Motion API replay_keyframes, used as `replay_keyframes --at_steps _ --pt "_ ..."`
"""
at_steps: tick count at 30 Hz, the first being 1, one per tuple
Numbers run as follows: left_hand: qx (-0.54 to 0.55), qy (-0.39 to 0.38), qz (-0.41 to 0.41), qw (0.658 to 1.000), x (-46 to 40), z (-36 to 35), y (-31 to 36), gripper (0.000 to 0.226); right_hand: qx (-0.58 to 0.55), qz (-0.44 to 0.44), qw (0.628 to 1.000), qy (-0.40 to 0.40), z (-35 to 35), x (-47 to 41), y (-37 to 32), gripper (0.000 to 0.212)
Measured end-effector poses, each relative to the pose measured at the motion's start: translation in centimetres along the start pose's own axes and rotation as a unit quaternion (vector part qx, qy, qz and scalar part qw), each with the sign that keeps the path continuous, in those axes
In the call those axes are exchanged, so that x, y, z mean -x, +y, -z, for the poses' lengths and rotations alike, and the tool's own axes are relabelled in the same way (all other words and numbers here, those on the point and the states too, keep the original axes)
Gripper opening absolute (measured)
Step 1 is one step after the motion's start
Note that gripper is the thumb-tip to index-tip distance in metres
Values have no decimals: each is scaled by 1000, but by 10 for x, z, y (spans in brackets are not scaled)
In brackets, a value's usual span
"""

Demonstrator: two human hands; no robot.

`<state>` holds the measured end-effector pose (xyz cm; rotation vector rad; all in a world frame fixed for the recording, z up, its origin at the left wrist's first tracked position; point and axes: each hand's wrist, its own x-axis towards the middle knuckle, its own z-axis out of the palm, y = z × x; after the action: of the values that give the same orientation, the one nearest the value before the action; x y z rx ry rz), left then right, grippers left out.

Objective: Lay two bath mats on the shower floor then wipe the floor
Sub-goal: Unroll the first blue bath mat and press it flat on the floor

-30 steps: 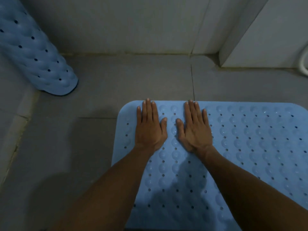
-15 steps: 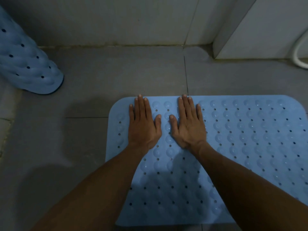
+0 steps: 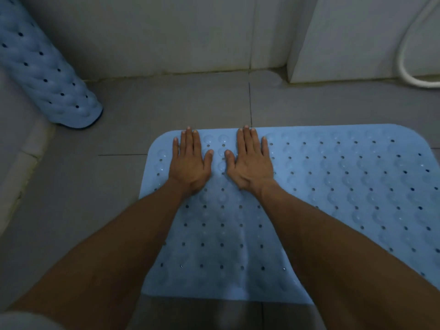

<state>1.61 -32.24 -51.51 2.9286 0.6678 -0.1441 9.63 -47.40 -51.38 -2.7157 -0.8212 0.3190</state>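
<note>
My forearms reach out over the near half of the flat bath mat, which lies spread on the grey shower floor and runs off to the right of the picture. Further along the mat, close to its far edge and toward its left corner, my left hand and right hand lie palm down side by side, fingers straight and together, thumbs pointing at each other with a narrow strip of mat between them; neither hand is gripping anything, both simply press flat. As I judge it, the step is seating this mat, so I should lean my weight through the palms, work outward from the middle to the rim, and push the air out so the suction side takes hold of the tile; the near middle of the mat looks faintly rippled, and that part may want pressing next. The far edge of the mat sits roughly parallel to the wall beyond it, with a bare band of floor between. Past the mat's left corner, well apart from it, the second bath mat stands rolled up and leaning, not yet laid. Beyond the mat's far right, a white hose curves down by the wall.
</note>
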Motion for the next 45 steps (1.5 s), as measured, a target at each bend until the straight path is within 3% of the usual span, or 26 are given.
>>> replay_keyframes --at_steps 3,5,10,18,22,35,45 --pt "-11 -39 19 999 2 9 8 72 -49 21 995 -83 24 -3 10 70" --pt "-9 -58 35 998 9 17 21 73 -78 41 992 -96 45 4 26 66" --pt "29 -29 34 999 35 25 86 72 1 76 996 -53 92 37 104 62" --pt "63 -9 -30 998 18 4 246 70 56 8 998 1 123 56 224 61" --pt "64 9 -55 996 0 -13 294 68 73 -17 996 37 122 46 266 61" --pt "49 67 -67 994 -11 -37 306 65 47 -31 997 48 98 46 294 65" --pt "35 32 -39 998 -12 -35 312 67 41 -46 997 45 96 44 292 65"
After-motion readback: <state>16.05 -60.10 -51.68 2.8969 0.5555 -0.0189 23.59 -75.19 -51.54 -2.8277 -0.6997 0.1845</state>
